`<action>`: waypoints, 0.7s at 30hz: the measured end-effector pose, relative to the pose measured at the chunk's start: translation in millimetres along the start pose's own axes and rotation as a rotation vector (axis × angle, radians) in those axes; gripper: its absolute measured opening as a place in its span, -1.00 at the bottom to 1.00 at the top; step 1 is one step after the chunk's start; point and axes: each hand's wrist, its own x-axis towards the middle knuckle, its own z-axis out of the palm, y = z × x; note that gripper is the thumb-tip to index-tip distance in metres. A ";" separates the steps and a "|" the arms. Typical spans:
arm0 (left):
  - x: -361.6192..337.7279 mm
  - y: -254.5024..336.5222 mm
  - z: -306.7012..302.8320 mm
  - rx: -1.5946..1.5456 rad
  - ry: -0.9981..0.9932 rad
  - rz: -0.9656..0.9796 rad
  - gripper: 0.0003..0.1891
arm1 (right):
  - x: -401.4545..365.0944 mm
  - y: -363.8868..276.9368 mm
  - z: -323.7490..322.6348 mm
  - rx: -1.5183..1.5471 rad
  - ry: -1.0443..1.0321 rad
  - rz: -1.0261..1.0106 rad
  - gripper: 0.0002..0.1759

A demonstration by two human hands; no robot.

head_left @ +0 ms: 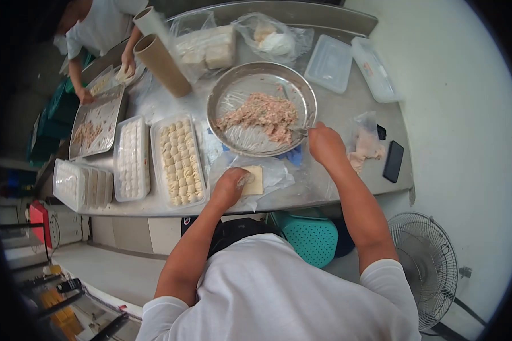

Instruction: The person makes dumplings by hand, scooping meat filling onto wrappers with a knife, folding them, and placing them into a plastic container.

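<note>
Over the sheet of plastic near the table's front edge, my left hand (228, 187) is curled closed around something pale and floury, mostly hidden by the fingers. Beside it lies a stack of square dough wrappers (256, 181). My right hand (324, 142) grips a thin metal utensil (299, 131) at the right rim of a wide round steel pan (217, 94). The utensil's end reaches into pink minced meat filling (267, 113) flecked with green. Whether it is a spoon or a spatula cannot be made out.
Left of the pan stand a plastic tray of formed dumplings (180, 159) and lidded boxes (132, 162). A co-worker's hands are by a metal tray (115, 111). Cardboard tube (164, 67), bagged blocks (210, 48), plastic lid (329, 62) and phone (393, 161) surround the pan.
</note>
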 end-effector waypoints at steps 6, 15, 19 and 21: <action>-7.5 17.8 -14.6 0.046 0.126 0.029 -0.56 | -39.0 62.1 -46.5 0.240 0.823 0.145 -0.55; 46.6 103.4 -40.8 -0.202 0.125 0.191 -0.58 | -49.1 154.8 -81.1 0.658 0.662 0.222 -0.84; 86.7 158.1 -57.5 -0.174 0.078 0.506 -0.57 | -81.3 77.5 -169.4 1.013 0.410 0.055 -0.89; 92.9 180.6 -49.3 -0.299 -0.031 0.529 -0.56 | -90.6 36.7 -183.3 0.879 0.313 -0.065 -0.91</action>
